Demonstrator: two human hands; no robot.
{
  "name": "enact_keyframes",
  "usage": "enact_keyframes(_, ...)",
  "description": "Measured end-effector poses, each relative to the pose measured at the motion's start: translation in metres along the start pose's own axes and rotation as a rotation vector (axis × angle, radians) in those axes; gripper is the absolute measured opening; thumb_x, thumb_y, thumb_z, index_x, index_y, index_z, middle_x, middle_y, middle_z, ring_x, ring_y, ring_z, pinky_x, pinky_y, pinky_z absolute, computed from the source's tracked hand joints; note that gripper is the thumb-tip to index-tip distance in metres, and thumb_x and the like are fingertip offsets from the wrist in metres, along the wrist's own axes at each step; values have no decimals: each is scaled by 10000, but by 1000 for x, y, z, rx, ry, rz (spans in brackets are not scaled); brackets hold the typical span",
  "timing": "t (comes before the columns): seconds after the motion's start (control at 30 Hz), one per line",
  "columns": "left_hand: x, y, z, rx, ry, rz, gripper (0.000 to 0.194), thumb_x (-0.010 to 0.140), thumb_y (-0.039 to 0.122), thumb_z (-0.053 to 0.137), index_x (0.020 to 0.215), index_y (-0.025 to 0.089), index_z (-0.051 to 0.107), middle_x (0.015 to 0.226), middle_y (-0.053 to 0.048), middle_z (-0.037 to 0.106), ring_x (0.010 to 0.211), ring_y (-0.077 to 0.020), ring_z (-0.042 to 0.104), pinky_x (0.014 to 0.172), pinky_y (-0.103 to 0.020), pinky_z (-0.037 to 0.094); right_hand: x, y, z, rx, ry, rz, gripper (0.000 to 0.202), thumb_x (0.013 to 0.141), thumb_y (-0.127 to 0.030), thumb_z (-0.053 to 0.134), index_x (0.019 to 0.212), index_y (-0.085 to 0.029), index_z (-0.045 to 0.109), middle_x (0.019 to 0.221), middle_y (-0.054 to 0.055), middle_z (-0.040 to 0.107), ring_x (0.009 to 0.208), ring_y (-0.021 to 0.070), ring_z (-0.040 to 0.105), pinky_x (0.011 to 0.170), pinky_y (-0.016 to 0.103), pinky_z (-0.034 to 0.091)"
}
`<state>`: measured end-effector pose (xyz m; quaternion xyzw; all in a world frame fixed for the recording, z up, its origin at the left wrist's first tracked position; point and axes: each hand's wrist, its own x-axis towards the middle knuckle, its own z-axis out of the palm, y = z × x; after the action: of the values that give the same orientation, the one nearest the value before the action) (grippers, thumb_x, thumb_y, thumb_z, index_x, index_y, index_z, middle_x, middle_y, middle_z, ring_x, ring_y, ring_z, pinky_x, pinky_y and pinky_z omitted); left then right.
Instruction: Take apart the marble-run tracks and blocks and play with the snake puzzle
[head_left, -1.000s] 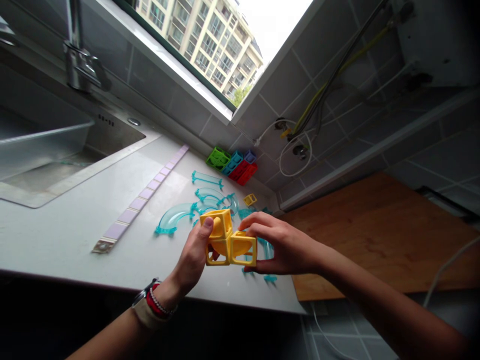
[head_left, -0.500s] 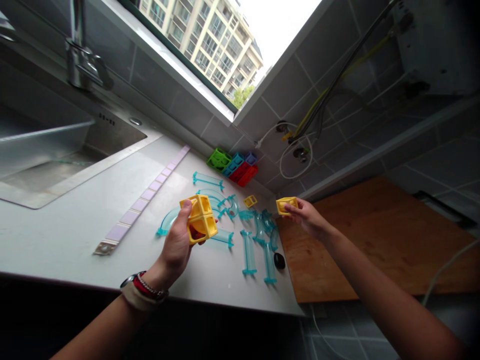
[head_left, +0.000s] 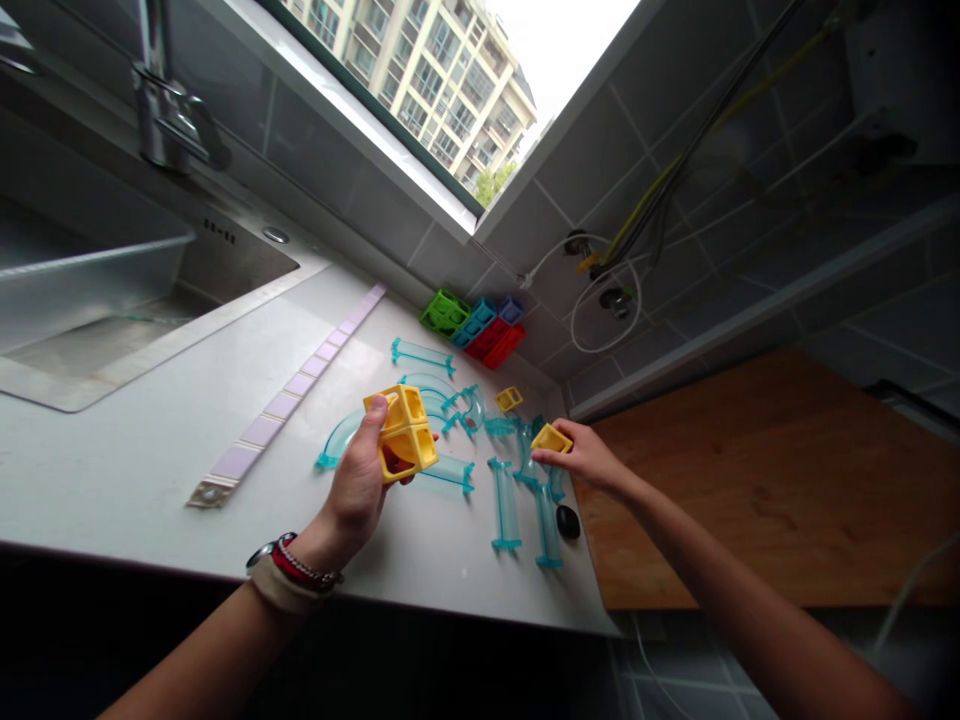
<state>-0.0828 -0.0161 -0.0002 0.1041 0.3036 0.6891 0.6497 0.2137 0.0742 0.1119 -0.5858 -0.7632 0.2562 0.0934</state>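
Observation:
My left hand [head_left: 362,480] is closed around a stack of yellow hollow blocks [head_left: 409,440], held above the counter. In my right hand [head_left: 589,455] a single yellow hollow block [head_left: 551,440] is pinched between thumb and fingers, over the clear teal track pieces. One more yellow block [head_left: 508,399] rests on the counter between the two hands. Around them lie straight teal track pieces [head_left: 505,505] and curved teal track pieces [head_left: 341,440]. The left fingers are partly hidden behind the stack.
Green blocks [head_left: 445,313], blue blocks [head_left: 474,322] and red blocks [head_left: 495,342] stand against the tiled wall. A lilac strip [head_left: 262,430] lies along the counter beside the sink [head_left: 247,275]. A wooden board [head_left: 750,500] is on the right, near a small black object [head_left: 568,522].
My right hand has moved left and slightly down with its yellow block, which is now turned and tilted. The left hand keeps its stack almost in place. The view has shifted a little.

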Motion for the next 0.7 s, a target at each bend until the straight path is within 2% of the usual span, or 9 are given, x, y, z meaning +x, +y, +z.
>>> enact_keyframes(0.13,4,-3,-3,5,7,-7,535,955,626,585,1253,184,629,812,-77,780,644,-208,736,416,-205,436,-14,-15,25,-152,-38,-155,378,747,-441,892,733,-220,586,788,-22,551,707,161,507,648,286,389)
enact_keyframes(0.33,5,-3,-4,-4,12,14,524,940,624,605,1234,191,633,854,-62,772,662,-210,749,410,-207,433,-21,-36,51,-232,-82,-296,189,924,-374,744,888,-234,622,931,26,639,823,192,603,749,313,469)
enact_keyframes(0.5,3,5,-2,-37,11,65,518,916,633,636,1204,202,628,862,-34,751,707,-215,761,442,-211,455,-12,-25,61,-282,-76,-345,148,915,-306,747,936,-242,615,1059,67,686,989,251,653,881,382,510)
enact_keyframes(0.7,4,8,-3,-45,38,65,518,900,645,644,1155,194,635,815,-28,735,646,-203,735,417,-214,433,-5,-7,73,-327,-38,-339,203,902,-312,764,960,-246,582,1060,70,700,1001,268,655,886,402,517)
